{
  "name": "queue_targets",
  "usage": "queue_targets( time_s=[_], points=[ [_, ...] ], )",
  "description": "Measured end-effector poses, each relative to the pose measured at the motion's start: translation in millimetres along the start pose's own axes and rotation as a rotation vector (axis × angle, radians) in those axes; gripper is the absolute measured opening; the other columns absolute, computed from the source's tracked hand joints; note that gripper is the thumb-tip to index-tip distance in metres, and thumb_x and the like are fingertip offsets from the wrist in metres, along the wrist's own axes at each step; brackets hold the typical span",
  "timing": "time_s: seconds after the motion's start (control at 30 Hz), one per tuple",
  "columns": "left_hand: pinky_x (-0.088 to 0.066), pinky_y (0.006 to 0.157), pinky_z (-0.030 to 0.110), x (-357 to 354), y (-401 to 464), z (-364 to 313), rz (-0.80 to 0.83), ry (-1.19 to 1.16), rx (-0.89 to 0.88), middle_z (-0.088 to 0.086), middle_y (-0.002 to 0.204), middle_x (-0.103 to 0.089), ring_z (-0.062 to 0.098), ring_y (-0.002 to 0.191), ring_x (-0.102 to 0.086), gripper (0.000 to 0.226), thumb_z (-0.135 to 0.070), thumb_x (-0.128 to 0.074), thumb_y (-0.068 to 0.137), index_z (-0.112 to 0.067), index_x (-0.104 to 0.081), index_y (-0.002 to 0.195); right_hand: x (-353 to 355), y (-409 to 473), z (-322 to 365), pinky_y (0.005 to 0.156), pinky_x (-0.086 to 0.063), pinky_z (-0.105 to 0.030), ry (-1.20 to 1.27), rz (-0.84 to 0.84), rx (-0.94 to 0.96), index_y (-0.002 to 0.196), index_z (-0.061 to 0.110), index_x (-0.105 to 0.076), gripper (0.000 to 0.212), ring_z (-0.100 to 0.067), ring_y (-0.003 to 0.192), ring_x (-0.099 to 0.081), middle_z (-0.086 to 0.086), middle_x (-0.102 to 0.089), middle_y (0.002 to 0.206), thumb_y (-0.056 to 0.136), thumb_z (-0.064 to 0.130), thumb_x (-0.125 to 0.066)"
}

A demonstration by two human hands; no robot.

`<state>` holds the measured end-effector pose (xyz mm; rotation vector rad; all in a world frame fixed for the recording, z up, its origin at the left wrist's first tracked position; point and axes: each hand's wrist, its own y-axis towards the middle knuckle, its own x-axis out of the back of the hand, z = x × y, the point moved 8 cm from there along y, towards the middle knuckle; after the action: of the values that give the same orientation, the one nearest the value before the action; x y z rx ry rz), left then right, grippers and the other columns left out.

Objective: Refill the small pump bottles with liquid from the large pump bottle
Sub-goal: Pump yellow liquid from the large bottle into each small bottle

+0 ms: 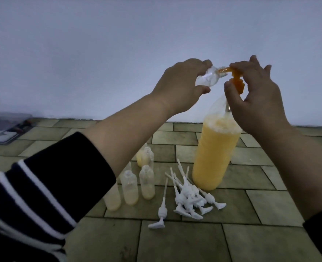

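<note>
Nearest: loose white pump heads (189, 197) piled on tiled worktop (184, 241). Uncapped small bottles (137, 183) just left, upright, partly filled. Behind: large pump bottle (214, 150), orange liquid, upright. Up top: left hand (179, 83) gripping clear small bottle (76, 79) tilted at orange spout (225, 69); right hand (258, 97) pinching pump (293, 81).

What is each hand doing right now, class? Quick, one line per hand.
Left hand: closed around a small clear bottle, tilted to the orange pump nozzle.
Right hand: closed on the orange pump head of the large bottle.
</note>
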<state>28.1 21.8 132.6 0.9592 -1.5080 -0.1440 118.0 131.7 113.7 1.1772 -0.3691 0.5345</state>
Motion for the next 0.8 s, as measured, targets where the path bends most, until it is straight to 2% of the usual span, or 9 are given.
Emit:
queue_targets(
  time_s=[0.17, 0.33, 0.47, 0.57, 0.67, 0.8],
  points=[
    [-0.036, 0.082, 0.025, 19.6, 7.7, -4.9, -0.012, 0.051, -0.014, -0.005, 0.122, -0.056, 0.018, 0.103, -0.053, 0.039, -0.033, -0.061, 0.089, -0.023, -0.052, 0.125, 16.2, 12.1, 16.9, 0.115, -0.007, -0.031, -0.049, 0.065, 0.042, 0.131, 0.014, -0.051, 0.036, -0.020, 0.143, -0.014, -0.006, -0.040, 0.147, 0.098, 0.029, -0.044],
    [-0.042, 0.088, 0.033, 11.7, 8.2, -6.3, -0.028, 0.054, -0.016, -0.005, 0.118, -0.057, 0.020, 0.100, -0.054, 0.035, -0.029, -0.058, 0.090, -0.023, -0.051, 0.123, 13.3, 13.5, 9.5, 0.112, -0.009, -0.020, 0.028, -0.010, 0.023, 0.126, 0.014, -0.056, 0.033, -0.017, 0.141, -0.028, -0.001, -0.054, 0.135, 0.097, 0.025, -0.044],
    [-0.042, 0.088, 0.035, -3.3, 4.5, -1.6, 0.015, 0.042, 0.004, -0.002, 0.119, -0.057, 0.022, 0.102, -0.053, 0.035, -0.028, -0.058, 0.090, -0.021, -0.050, 0.123, 3.9, 6.2, 2.7, 0.116, -0.017, -0.029, 0.051, -0.014, -0.009, 0.128, 0.015, -0.055, 0.034, -0.015, 0.139, -0.031, -0.001, -0.054, 0.135, 0.096, 0.021, -0.044],
    [-0.041, 0.086, 0.032, -1.6, 5.1, -0.8, 0.062, 0.044, -0.002, -0.004, 0.118, -0.056, 0.018, 0.098, -0.051, 0.035, -0.030, -0.058, 0.091, -0.022, -0.050, 0.124, 5.4, 7.7, 5.0, 0.114, -0.011, -0.022, 0.021, 0.030, 0.013, 0.129, 0.015, -0.054, 0.035, -0.015, 0.140, -0.029, -0.001, -0.053, 0.137, 0.098, 0.026, -0.043],
    [-0.040, 0.084, 0.030, 10.0, 8.4, -2.6, 0.046, 0.030, -0.011, -0.005, 0.117, -0.055, 0.015, 0.093, -0.048, 0.036, -0.033, -0.058, 0.090, -0.024, -0.050, 0.124, 10.9, 13.3, 10.0, 0.112, -0.008, -0.022, -0.028, 0.057, 0.053, 0.131, 0.015, -0.052, 0.038, -0.017, 0.142, -0.026, -0.002, -0.050, 0.139, 0.099, 0.033, -0.040],
    [-0.042, 0.090, 0.035, 9.4, 7.3, -3.4, 0.012, 0.050, -0.012, -0.004, 0.117, -0.055, 0.019, 0.099, -0.052, 0.037, -0.032, -0.057, 0.090, -0.024, -0.049, 0.126, 10.4, 12.3, 12.7, 0.111, -0.008, -0.021, -0.030, 0.035, 0.040, 0.132, 0.015, -0.051, 0.040, -0.019, 0.142, -0.025, -0.003, -0.048, 0.141, 0.097, 0.033, -0.044]
  ],
)
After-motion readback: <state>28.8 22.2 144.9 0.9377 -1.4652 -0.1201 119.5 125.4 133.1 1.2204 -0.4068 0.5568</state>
